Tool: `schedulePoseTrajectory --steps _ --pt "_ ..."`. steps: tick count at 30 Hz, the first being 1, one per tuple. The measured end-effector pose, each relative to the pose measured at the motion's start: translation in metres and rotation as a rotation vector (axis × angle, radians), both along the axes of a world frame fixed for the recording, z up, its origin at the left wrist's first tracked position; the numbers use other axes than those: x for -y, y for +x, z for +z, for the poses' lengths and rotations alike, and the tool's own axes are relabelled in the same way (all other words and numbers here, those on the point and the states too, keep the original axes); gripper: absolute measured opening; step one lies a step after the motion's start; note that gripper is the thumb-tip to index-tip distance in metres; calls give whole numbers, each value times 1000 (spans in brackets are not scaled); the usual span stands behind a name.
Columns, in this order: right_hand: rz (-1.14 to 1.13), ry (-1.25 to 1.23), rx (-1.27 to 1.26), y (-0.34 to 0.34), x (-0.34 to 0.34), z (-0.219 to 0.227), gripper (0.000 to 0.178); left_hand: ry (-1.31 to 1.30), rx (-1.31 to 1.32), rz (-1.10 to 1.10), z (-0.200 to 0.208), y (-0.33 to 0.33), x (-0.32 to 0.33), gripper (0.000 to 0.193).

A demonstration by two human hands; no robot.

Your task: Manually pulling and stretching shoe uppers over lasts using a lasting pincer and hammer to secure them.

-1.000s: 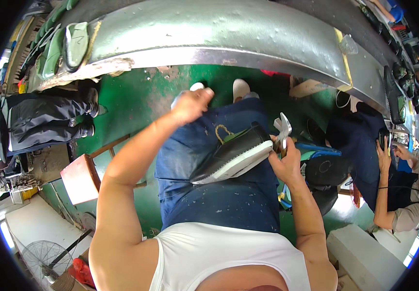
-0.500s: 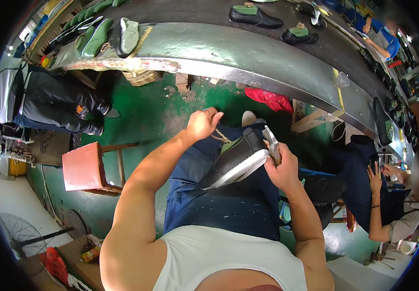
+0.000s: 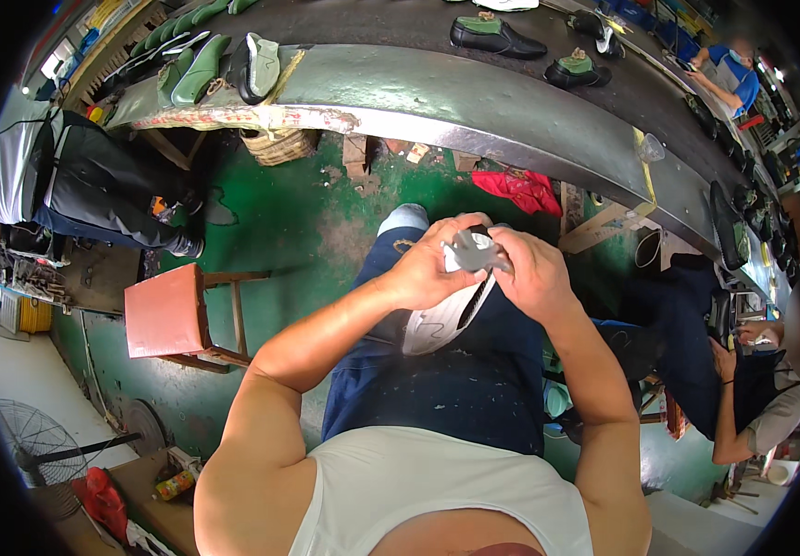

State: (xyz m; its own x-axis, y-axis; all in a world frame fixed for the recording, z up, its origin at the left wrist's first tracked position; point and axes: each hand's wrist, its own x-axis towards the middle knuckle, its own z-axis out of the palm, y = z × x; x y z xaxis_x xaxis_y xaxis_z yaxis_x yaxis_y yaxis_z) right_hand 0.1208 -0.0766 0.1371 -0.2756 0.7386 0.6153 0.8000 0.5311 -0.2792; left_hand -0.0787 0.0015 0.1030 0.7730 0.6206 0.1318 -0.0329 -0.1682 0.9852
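Observation:
A shoe (image 3: pixel 440 321) lies over my lap with its pale underside turned up, a dark strip showing along its right edge. My left hand (image 3: pixel 423 275) is closed around the far end of the shoe, thumb on the underside. My right hand (image 3: pixel 541 276) is closed on metal pliers (image 3: pixel 476 252), whose grey jaws lie against that same end, between both hands. The handles are mostly hidden in my fist. Whether the jaws pinch any material cannot be made out. Below the shoe are my dark blue trousers (image 3: pixel 418 398).
Ahead runs a long metal-edged bench (image 3: pixel 400 88) with a dark belt bearing several black shoes (image 3: pixel 497 37) and green shoe lasts (image 3: pixel 201 69). A red-topped stool (image 3: pixel 166 310) stands left. One person (image 3: pixel 94 176) stands at left, another (image 3: pixel 761 389) sits at right. A fan (image 3: pixel 38 445) is lower left.
The shoe has turned from side-on to underside up. My left hand has moved from the cord onto the shoe's far end, and my right hand has brought the pliers there.

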Motion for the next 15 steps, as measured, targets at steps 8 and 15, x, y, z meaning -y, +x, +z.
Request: schedulePoseTrajectory --steps 8,15 --pt "-216 -694 -677 2 -28 -21 29 -21 -27 243 -35 -23 -25 59" --pt "-94 -1146 -1021 -12 53 -38 32 -258 103 171 -53 -65 -48 58"
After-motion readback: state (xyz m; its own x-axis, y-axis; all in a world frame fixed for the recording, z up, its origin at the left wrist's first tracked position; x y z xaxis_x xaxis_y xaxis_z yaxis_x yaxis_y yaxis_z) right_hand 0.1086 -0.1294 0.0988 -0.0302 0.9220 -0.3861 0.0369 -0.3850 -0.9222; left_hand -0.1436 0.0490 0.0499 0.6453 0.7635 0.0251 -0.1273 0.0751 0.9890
